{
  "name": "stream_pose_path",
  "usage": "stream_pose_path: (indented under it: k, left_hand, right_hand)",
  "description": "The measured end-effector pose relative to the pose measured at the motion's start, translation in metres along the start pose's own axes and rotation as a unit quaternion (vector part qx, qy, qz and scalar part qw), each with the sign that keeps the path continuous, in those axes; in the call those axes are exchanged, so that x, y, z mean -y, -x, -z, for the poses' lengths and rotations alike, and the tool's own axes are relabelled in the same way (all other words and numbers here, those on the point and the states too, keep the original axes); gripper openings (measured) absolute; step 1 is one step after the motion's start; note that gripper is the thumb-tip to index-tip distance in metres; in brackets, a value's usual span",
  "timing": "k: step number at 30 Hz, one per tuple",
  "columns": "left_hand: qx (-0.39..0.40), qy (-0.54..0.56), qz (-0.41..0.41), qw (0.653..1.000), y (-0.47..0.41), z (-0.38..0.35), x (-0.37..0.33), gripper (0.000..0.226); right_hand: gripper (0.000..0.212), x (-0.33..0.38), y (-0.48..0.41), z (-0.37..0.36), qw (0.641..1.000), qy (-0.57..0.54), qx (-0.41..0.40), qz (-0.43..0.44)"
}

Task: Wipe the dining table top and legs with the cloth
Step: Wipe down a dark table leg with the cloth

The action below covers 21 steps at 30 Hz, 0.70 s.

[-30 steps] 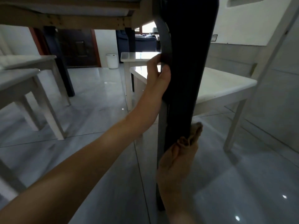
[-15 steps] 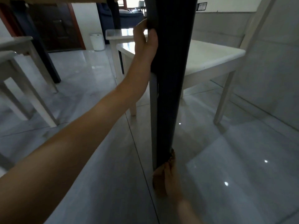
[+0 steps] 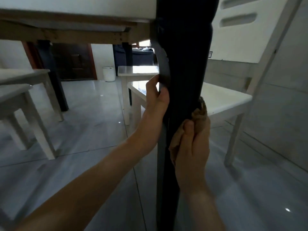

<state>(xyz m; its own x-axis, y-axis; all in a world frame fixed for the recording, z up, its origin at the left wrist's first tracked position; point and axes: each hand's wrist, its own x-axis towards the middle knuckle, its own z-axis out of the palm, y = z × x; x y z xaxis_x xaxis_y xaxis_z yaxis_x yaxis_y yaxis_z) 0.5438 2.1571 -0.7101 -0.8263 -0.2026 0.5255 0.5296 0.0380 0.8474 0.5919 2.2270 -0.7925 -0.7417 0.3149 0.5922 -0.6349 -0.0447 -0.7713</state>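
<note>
Dark leg (image 3: pixel 183 55): left hand (image 3: pixel 155 100) grips its left edge, steadying. Tan cloth (image 3: pixel 200 112) pressed to the leg's right face, clutched in right hand (image 3: pixel 194 147), up from the foot half a second back. Far fingers hidden, probably wrapped round. Lower stretch wiped; upper remains.

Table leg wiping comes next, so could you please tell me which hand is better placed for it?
The right hand: it presses the brown cloth against the dark table leg. The left hand holds no cloth and only grips the leg's other side.
</note>
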Motion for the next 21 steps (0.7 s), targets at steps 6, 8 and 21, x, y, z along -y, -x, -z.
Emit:
stream_pose_path:
  k: [6, 8, 21]
  left_hand:
    - [-0.034, -0.016, 0.003, 0.999, -0.015, -0.003, -0.001, 0.037]
    - [-0.006, -0.011, -0.009, 1.000, 0.000, 0.003, 0.002, 0.036]
    - [0.081, -0.027, 0.094, 0.992, 0.049, 0.013, -0.049, 0.036]
  right_hand:
    - [0.046, -0.044, 0.051, 0.011, 0.998, -0.011, -0.034, -0.060]
    - [0.041, -0.063, 0.068, 0.016, 0.992, -0.020, -0.044, -0.115]
    - [0.030, 0.051, 0.050, 0.045, 0.903, 0.076, -0.031, -0.422]
